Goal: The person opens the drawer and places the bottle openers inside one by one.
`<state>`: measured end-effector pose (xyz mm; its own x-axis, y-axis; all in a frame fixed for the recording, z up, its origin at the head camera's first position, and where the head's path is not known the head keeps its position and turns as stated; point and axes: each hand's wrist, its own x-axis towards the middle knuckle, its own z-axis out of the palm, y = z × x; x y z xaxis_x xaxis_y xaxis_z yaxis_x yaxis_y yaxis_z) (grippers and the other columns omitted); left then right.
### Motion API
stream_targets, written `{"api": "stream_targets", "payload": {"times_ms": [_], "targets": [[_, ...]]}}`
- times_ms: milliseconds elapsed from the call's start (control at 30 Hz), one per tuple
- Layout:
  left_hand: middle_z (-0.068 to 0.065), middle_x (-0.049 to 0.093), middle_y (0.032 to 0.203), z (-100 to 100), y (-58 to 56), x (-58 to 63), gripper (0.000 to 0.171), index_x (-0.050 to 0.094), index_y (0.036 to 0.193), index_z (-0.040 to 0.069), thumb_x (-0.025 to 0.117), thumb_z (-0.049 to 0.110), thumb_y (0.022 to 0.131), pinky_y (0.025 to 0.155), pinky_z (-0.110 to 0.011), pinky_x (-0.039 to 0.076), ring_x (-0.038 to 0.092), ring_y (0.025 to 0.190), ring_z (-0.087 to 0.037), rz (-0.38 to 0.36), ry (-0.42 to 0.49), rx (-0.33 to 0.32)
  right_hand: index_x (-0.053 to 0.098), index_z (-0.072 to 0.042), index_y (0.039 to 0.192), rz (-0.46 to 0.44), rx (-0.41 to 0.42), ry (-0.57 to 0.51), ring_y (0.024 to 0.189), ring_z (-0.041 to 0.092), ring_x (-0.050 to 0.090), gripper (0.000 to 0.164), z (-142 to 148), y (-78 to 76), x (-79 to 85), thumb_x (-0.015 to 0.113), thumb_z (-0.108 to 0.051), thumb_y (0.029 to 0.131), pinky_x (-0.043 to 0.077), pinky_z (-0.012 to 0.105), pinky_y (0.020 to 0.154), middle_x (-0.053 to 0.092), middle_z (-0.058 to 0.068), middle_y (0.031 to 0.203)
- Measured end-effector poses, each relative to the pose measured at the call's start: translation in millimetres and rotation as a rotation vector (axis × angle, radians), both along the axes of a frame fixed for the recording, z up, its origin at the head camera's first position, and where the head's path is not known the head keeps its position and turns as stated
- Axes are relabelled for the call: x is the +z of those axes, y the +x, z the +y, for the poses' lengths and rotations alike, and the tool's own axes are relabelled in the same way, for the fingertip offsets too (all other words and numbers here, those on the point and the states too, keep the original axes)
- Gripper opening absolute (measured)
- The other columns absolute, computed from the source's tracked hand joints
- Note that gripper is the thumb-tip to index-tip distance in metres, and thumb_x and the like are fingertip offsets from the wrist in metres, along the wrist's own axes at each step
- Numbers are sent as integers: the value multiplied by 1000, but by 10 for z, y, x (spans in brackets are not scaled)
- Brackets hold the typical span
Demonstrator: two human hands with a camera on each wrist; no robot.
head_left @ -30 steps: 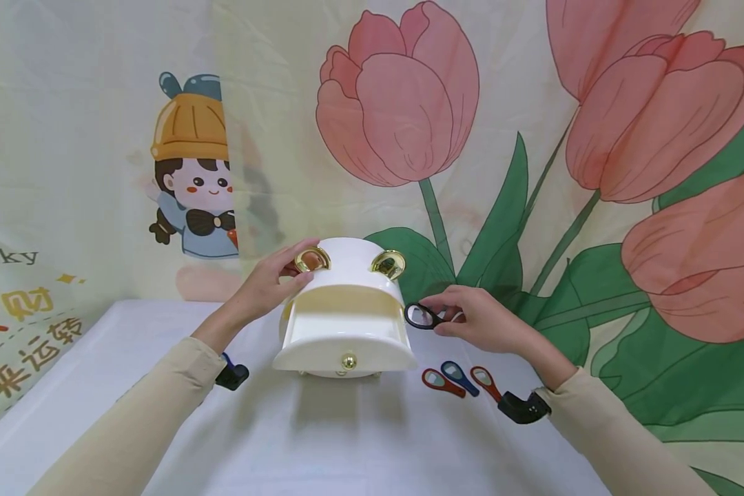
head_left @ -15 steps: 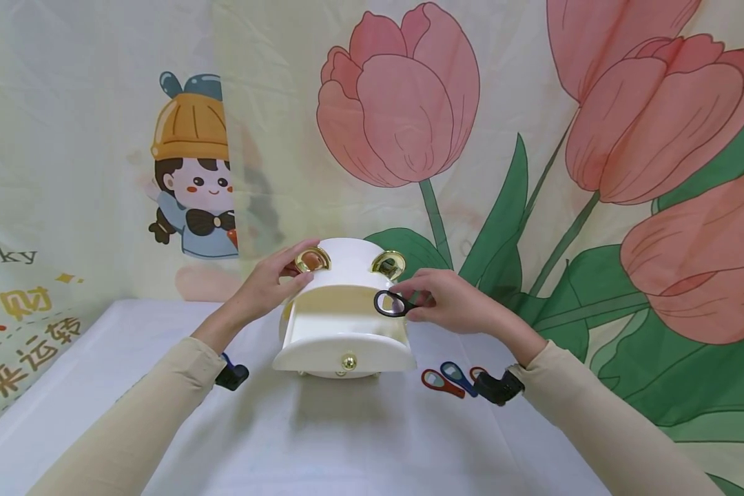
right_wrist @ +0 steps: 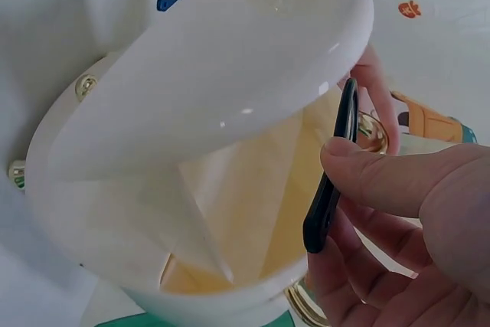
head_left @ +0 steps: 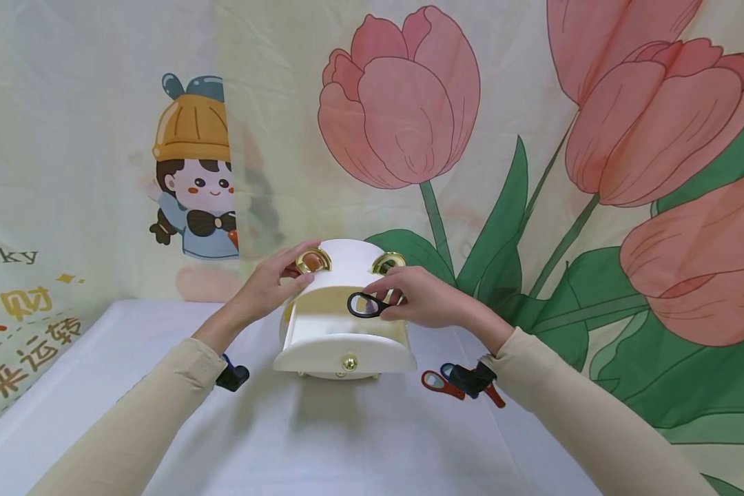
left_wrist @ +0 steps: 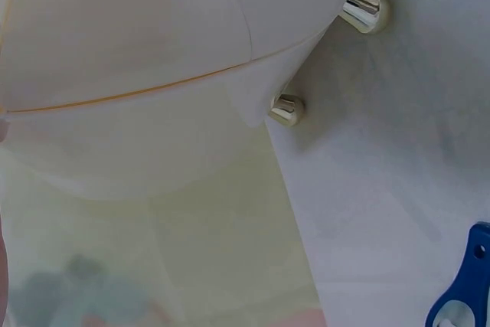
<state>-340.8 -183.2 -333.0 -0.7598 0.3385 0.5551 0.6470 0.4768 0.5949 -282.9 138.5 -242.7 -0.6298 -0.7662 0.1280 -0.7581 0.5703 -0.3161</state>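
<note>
A white box with gold ear-shaped rings (head_left: 312, 260) stands mid-table; its drawer (head_left: 322, 351), with a gold knob (head_left: 349, 363), is pulled out. My left hand (head_left: 271, 281) grips the box's upper left side by one ring, thumb in front, other fingers partly hidden. Between thumb and fingers, my right hand (head_left: 421, 296) pinches a small black magnifying glass (head_left: 364, 305) by its handle, lens pointing left, above the drawer. The right wrist view shows the black magnifying glass (right_wrist: 331, 181) edge-on beside the drawer opening. Only the box's side (left_wrist: 153, 36) fills much of the left wrist view.
On the white-covered table right of the box lie a red magnifying glass (head_left: 441, 384), a blue one and another red one (head_left: 494, 395), partly covered by the wrist camera (head_left: 471, 379). A blue magnifying glass (left_wrist: 463, 289) lies left of the box. A tulip-printed cloth hangs behind.
My right hand has carried the black magnifying glass leftward from beside the box to above the open drawer. My left hand and the box have stayed put.
</note>
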Motion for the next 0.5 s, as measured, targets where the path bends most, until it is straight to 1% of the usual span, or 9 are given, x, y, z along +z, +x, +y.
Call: {"api": "stream_targets", "payload": {"times_ms": [133,233,367,500], "targets": [[-9,62,144,1,-15,-6,62,45,163,25,68,22,106,100,-39,56,66,108,-24,23,-6,-13,71,-7,139,-6,18,17,97,15,70,43,-86,-30,-27,78,-6,96,59,23,83,71,6,117],[-9,63,142,1,-23,-13,62,45,163,24,68,22,106,99,-40,57,67,108,-24,24,-10,-13,71,-8,139,-10,37,25,95,13,70,43,-164,-37,-43,78,-6,96,58,22,84,71,6,116],[-6,59,151,-2,-15,-12,63,44,163,29,69,26,106,102,-44,56,66,112,-23,-9,-8,-1,71,-9,139,-12,50,50,95,13,71,43,-284,-30,-52,79,-7,96,57,22,85,70,5,112],[-5,55,155,-2,-9,-5,63,44,163,31,69,28,105,104,-47,55,65,114,-24,-26,-3,-4,71,-9,138,-30,47,69,96,13,71,43,-383,-33,-64,79,-9,96,57,22,86,70,3,112]]}}
